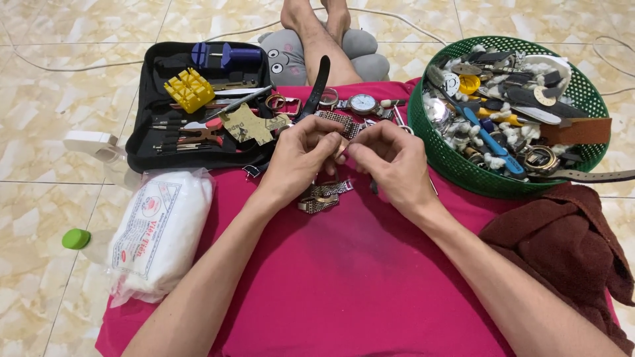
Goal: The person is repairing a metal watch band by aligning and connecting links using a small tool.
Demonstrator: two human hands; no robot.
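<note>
A person seated on a tiled floor [40, 218] works over a magenta cloth [344, 277], both hands meeting at its middle. The left hand [299, 157] and the right hand [391, 162] are each curled narrow, fingertips pinched together on a small part that is too tiny and too covered to make out. Just below the hands, a metal mesh watch band [324, 196] hangs from the pinched spot and lies on the cloth. Beyond the knuckles rest a round white-faced watch [363, 104], a second mesh band [338, 122] and a black strap [317, 84] standing on edge. To the left, an open black tool case [152, 142] holds a yellow block [189, 89], a blue tool [225, 54] and thin screwdrivers. Nearer the left forearm lies a plastic bag of white cotton [159, 231], with a green bottle cap [76, 238] beside it on the tiles. To the right, a green basket [463, 172] sits heaped with watch parts, straps and cotton balls, and a dark red towel [562, 244] lies bunched just beside the right forearm. A grey plush toy [288, 56] sits by the person's bare feet [317, 20].
</note>
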